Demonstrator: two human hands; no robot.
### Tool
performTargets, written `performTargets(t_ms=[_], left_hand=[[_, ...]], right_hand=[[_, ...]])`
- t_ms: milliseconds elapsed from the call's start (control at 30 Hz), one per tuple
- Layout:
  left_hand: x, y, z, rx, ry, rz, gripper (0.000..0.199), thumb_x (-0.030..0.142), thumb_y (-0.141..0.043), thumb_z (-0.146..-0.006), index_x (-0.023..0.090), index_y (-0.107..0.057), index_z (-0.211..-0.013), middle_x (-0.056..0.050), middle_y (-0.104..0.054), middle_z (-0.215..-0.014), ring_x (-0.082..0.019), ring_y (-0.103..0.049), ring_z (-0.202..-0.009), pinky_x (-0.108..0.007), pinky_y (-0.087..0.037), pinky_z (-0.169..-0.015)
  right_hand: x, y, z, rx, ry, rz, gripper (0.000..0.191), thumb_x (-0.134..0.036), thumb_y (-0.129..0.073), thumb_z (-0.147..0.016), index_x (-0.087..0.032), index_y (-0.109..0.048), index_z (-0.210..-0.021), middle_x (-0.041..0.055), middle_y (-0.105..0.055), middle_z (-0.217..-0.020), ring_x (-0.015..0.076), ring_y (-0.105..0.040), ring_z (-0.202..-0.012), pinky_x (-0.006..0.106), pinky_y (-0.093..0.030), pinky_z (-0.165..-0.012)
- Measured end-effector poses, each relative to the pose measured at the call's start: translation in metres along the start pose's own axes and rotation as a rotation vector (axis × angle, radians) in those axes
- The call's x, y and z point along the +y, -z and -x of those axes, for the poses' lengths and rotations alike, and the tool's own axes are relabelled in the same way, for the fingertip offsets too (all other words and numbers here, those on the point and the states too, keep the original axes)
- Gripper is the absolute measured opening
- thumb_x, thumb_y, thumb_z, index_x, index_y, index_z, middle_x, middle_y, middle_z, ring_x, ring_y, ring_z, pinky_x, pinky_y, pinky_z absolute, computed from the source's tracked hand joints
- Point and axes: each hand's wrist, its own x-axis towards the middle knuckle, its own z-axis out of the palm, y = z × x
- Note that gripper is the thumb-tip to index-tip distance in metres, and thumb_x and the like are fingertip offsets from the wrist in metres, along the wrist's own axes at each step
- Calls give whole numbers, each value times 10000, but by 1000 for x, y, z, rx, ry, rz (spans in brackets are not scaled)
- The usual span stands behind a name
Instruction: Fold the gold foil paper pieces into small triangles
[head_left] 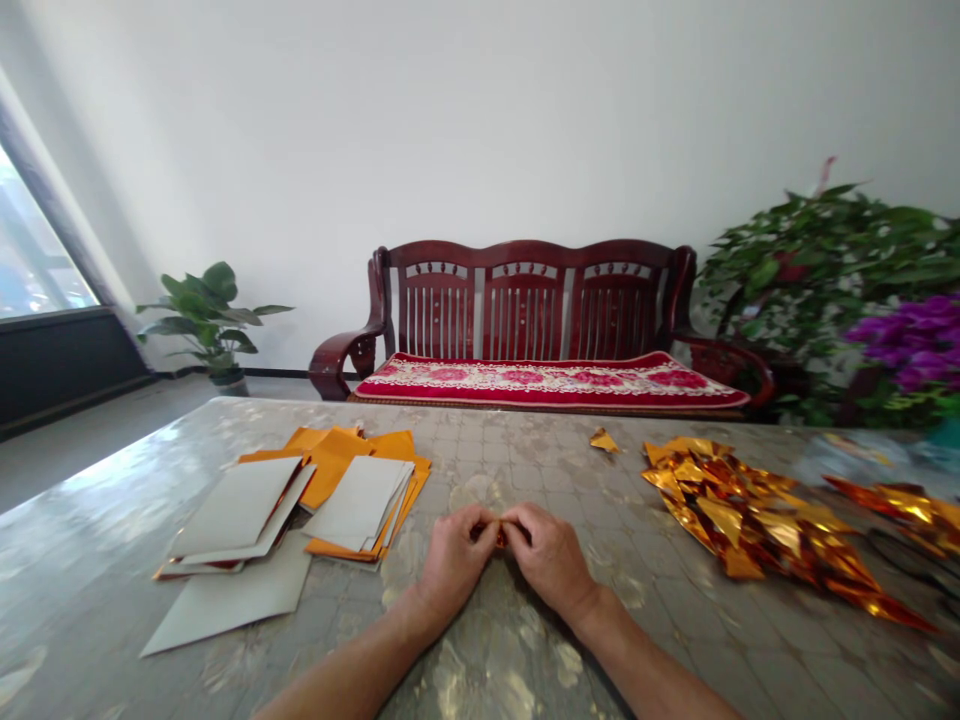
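So, hands: the left hand [454,560] and right hand [551,560] meet, fingers curled, both grasping a small folded bit of gold foil [500,535].
Place: it sits above the near middle of the marbled surface [480,450], mostly hidden by the fingers.
Handling: likely very light, thin and slippery, creasing easily; best pinched by its folded edges with the fingertips.
Left: stacks of orange paper [334,465] lie with pale grey card sheets [236,505].
Right: a heap of creased gold foil pieces [750,520] glints well apart from the hands.
Far: a tiny foil scrap [604,440] lies near the edge, before a red wooden bench [525,300].
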Motion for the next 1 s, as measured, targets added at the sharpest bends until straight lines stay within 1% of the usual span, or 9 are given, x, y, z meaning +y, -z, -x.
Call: performTargets(t_ms=[133,267,367,500,633,767,867,933,1000], left_hand=[[0,-1,-2,11,28,-8,202,226,-544,-840,176,-682,-700,23,-689,-661,-108,-598,-615,-190,-401,-604],[-3,1,-6,17,71,36,203,249,-534,-841,179,-680,-718,20,-685,-665,-121,-610,-626,-203,-407,-604],[-8,1,-10,38,111,111,161,254,-538,-830,179,-652,-744,14,-685,-692,-132,-626,-652,-211,-434,-622],[-14,-1,-13,23,136,198,95,261,-560,-812,185,-578,-757,24,-644,-667,-135,-618,-635,-211,-436,-597],[-13,3,-13,-72,139,279,102,285,-529,-842,199,-549,-789,37,-607,-674,-130,-605,-632,-213,-444,-593],[-7,21,-11,-233,83,343,134,259,-447,-893,224,-566,-943,35,-656,-796,-134,-640,-759,-234,-483,-736],[-10,30,-11,-335,5,355,189,167,-482,-825,222,-595,-965,25,-683,-857,-144,-641,-847,-238,-482,-804],[-16,28,-12,-357,-17,370,259,126,-477,-787,208,-618,-989,8,-697,-892,-148,-648,-836,-245,-501,-798],[-22,24,-13,-335,-31,326,306,116,-441,-805,196,-647,-1017,-7,-711,-897,-142,-653,-777,-252,-520,-768]], right_hand=[[0,-2,0,-25,-32,-19,174,-157,-509,-878,-217,-661,-818,23,-714,-802,172,-669,-758,254,-459,-701],[1,7,-2,-92,-16,-85,191,-210,-463,-949,-230,-652,-964,14,-719,-883,162,-673,-808,250,-469,-739],[4,18,-2,-183,80,-101,206,-236,-434,-980,-230,-638,-1003,17,-706,-906,156,-663,-830,250,-478,-767],[12,21,-1,-263,220,-62,208,-169,-535,-913,-225,-654,-1074,40,-699,-1016,173,-652,-948,267,-488,-851],[23,16,-2,-232,233,-47,233,-170,-482,-950,-218,-692,-1038,46,-713,-971,161,-673,-880,253,-514,-786],[31,17,-1,-196,212,-48,253,-172,-480,-948,-229,-707,-1044,37,-732,-971,161,-692,-871,250,-529,-774],[33,20,0,-189,165,-30,240,-173,-504,-933,-236,-718,-1020,30,-742,-955,164,-700,-858,247,-534,-762],[34,20,0,-196,141,-21,234,-175,-515,-928,-245,-724,-1009,25,-745,-940,164,-703,-846,243,-535,-756],[35,20,1,-200,137,-19,235,-178,-519,-930,-255,-726,-1008,19,-749,-932,161,-705,-842,238,-535,-757]])
